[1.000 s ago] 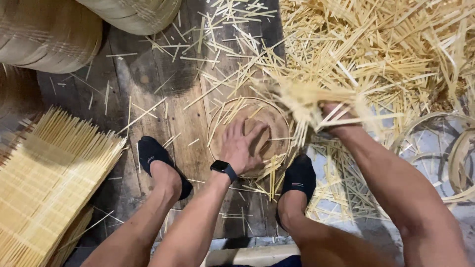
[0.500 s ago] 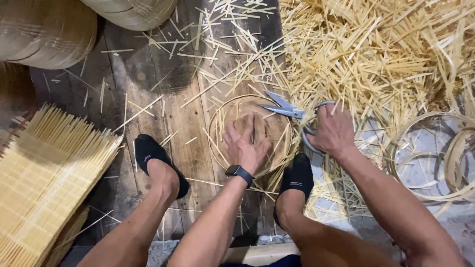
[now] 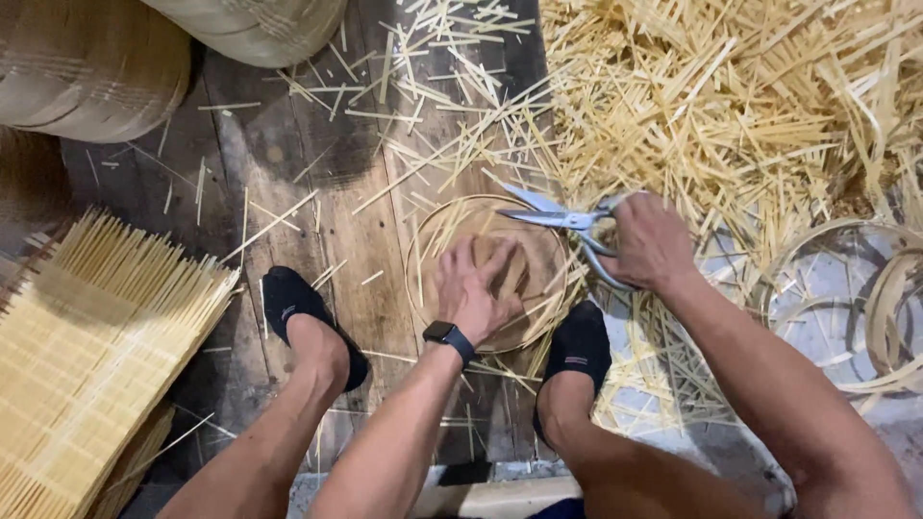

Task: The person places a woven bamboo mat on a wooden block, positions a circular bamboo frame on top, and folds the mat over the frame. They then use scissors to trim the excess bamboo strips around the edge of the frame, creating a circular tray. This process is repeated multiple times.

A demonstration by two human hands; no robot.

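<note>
The left hand lies flat, fingers spread, pinning a round woven bamboo disc on the plank floor between the feet. The right hand grips metal scissors, blades parted. The disc looks light, thin and springy, best held by its hoop rim.

Black wristwatch, black socks

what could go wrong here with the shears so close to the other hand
The open blades of the shears in the right hand point toward the left hand, which presses flat on the round bamboo piece; a slip might nick its fingers. Thin strips litter the floor around the feet in low socks, so splinters seem possible. The round piece could shift if the pressure eases.
</note>
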